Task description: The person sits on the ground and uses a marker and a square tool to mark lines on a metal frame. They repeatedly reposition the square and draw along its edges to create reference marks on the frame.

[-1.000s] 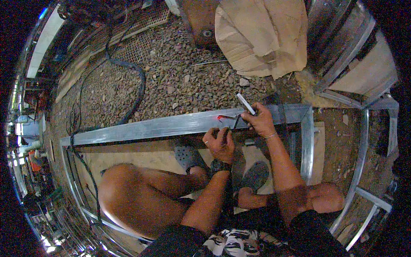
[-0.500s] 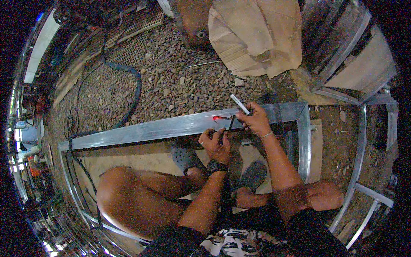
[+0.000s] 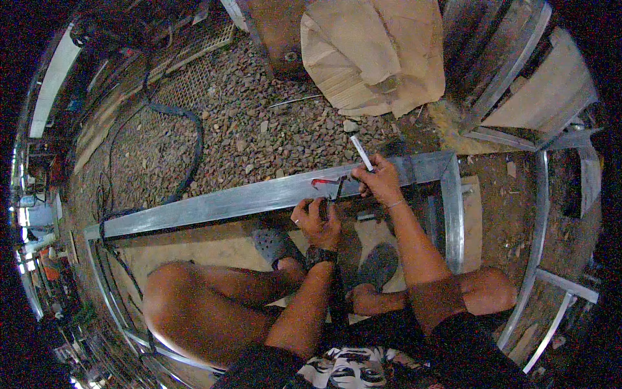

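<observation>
A white marker pen [image 3: 361, 152] stands tilted in my right hand [image 3: 379, 180], its fingers closed round the lower part just above the metal bar. My left hand [image 3: 317, 222] is at the near edge of the same silver metal bar [image 3: 259, 194], fingers bent and pinched at the near end of a short dark strip [image 3: 340, 187]. That strip lies across the bar between my two hands; its exact kind is not clear. Beside it on the bar is a small thin red thing [image 3: 322, 182], too small to name.
The bar belongs to a rectangular metal frame around my legs. A black cable [image 3: 196, 152] crosses its left end. Beyond lie gravel [image 3: 253, 139] and a brown paper sheet [image 3: 372, 58]. More metal frames [image 3: 541, 214] stand on the right.
The whole view has shifted slightly, moving the scene left. My right hand keeps the marker, which now stands a little more upright; my left hand stays by the dark strip.
</observation>
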Demonstrator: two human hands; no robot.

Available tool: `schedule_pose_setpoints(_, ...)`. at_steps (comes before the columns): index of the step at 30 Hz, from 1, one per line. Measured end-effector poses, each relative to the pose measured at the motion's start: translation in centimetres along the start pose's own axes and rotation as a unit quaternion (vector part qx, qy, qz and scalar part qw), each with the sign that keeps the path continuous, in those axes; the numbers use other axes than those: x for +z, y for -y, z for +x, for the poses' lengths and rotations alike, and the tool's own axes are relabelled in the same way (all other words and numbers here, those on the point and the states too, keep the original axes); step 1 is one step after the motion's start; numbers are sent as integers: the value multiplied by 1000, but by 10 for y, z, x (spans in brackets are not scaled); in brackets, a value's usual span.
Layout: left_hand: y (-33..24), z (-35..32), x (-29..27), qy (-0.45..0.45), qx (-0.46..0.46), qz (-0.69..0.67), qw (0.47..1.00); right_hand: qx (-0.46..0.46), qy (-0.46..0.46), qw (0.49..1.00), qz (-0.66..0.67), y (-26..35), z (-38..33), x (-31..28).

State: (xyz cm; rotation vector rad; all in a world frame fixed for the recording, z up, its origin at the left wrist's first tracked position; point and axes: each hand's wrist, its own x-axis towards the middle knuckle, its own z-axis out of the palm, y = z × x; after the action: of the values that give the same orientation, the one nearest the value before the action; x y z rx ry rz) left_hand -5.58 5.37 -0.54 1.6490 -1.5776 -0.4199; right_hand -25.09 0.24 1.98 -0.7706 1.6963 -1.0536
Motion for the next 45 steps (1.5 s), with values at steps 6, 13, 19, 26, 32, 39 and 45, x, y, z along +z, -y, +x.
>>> schedule_pose_setpoints(6,-1,-1,-2,17,1,5,1000,-11,-3,999,-48,-10,6,0)
schedule_pose_setpoints(13,-3,2,-7,13,5,18,1000,20,27,998,61,13,-8,5)
schedule_pose_setpoints(19,-14,10,-13,43,11,33,998,-41,26,999,-3,3,2,-3)
schedule_pose_setpoints(26,-12,11,-16,38,21,57,997,80,17,996,40,27,-7,-1)
schedule_pose_setpoints(32,-20,9,-20,52,1,86,995,189,23,979,66,44,-3,-3)
schedule_pose_setpoints(39,-23,7,-25,74,-28,52,995,170,-8,985,32,53,-6,8)
schedule_pose_setpoints(45,-20,8,-23,72,-23,62,995,120,46,991,-37,29,-4,5)
